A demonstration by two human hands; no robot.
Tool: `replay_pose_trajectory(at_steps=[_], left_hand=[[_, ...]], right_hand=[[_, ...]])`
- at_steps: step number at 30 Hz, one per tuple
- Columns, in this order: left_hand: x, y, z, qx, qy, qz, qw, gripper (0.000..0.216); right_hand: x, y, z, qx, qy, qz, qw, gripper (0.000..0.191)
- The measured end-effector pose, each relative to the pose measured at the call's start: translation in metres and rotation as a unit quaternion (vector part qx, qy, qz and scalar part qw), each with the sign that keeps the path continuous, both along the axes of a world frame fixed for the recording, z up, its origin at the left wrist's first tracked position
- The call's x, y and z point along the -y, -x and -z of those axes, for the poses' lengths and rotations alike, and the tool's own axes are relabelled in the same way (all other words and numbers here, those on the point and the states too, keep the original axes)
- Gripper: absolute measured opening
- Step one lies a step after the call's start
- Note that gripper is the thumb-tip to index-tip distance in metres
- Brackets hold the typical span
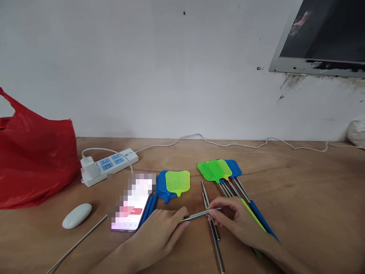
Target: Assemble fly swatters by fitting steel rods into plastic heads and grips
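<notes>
A thin metal rod (198, 215) lies level between my two hands, above the table. My left hand (161, 230) is closed around its left end, where a bit of green shows at the fingers; the rest is hidden in the hand. My right hand (232, 217) pinches the rod near its right end with thumb and fingers. Beneath it lie loose metal rods (217, 251). Beyond my left hand are a blue fly swatter head (162, 186) and a yellow-green fly swatter head (182, 180), overlapping. Several fly swatters with rods and handles (264, 220) lie partly under my right forearm.
Blue tubes (148, 207) lie beside a lit phone (132, 209). A white power strip (114, 163) with a plugged-in charger sits behind it. A white rounded object (76, 215) and a red plastic bag (37, 160) are at left. A cable (225, 145) runs along the wall.
</notes>
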State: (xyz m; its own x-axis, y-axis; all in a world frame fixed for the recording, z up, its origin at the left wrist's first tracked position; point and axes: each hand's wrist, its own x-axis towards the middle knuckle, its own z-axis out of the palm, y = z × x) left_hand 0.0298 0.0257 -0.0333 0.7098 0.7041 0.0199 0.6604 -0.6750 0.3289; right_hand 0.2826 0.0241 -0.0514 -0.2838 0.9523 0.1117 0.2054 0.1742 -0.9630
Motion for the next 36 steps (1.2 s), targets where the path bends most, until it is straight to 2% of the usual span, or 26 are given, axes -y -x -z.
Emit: replay_pose_trajectory(at_steps=[2, 4, 7, 11, 13, 18, 23, 25, 27, 29, 32, 36], left_hand=[[0.001, 0.000, -0.001, -0.020, -0.009, -0.011, 1.000, 0.026], [0.001, 0.001, -0.003, -0.041, -0.014, -0.021, 0.999, 0.025], [-0.002, 0.003, -0.006, -0.075, -0.017, -0.022, 0.997, 0.031], [-0.004, 0.005, -0.003, -0.105, -0.019, -0.018, 0.994, 0.042], [-0.003, 0.005, -0.001, -0.110, -0.018, -0.013, 0.994, 0.044], [0.000, 0.005, -0.001, -0.104, -0.009, -0.010, 0.994, 0.046], [-0.001, 0.004, -0.007, -0.092, -0.010, 0.003, 0.996, 0.036], [-0.001, 0.004, -0.007, -0.095, -0.016, 0.003, 0.995, 0.035], [-0.002, 0.005, -0.006, -0.098, -0.020, 0.002, 0.995, 0.036], [-0.001, 0.005, -0.005, -0.094, -0.020, 0.001, 0.995, 0.038], [0.000, 0.005, -0.004, -0.079, -0.013, -0.001, 0.997, 0.046], [0.003, 0.004, -0.004, -0.039, 0.012, -0.012, 0.999, 0.052]], right_hand=[[-0.005, -0.002, 0.000, -0.031, 0.001, 0.021, 0.999, 0.033], [-0.015, -0.007, -0.001, -0.019, -0.029, 0.056, 0.998, 0.037], [-0.035, -0.012, -0.008, 0.133, -0.122, 0.071, 0.981, 0.027], [-0.067, 0.003, -0.023, 0.283, -0.244, -0.010, 0.928, 0.021], [-0.084, 0.019, -0.028, 0.355, -0.288, -0.063, 0.887, 0.034], [-0.120, 0.052, -0.025, 0.403, -0.300, -0.117, 0.856, 0.080], [-0.134, 0.058, -0.015, 0.424, -0.302, -0.146, 0.841, 0.089], [-0.134, 0.056, -0.014, 0.389, -0.285, -0.133, 0.866, 0.091], [-0.131, 0.053, -0.016, 0.324, -0.256, -0.104, 0.905, 0.088], [-0.127, 0.049, -0.019, 0.259, -0.228, -0.077, 0.935, 0.071], [-0.114, 0.040, -0.024, 0.186, -0.196, -0.048, 0.962, 0.039], [-0.090, 0.025, -0.025, 0.045, -0.130, 0.019, 0.990, 0.038]])
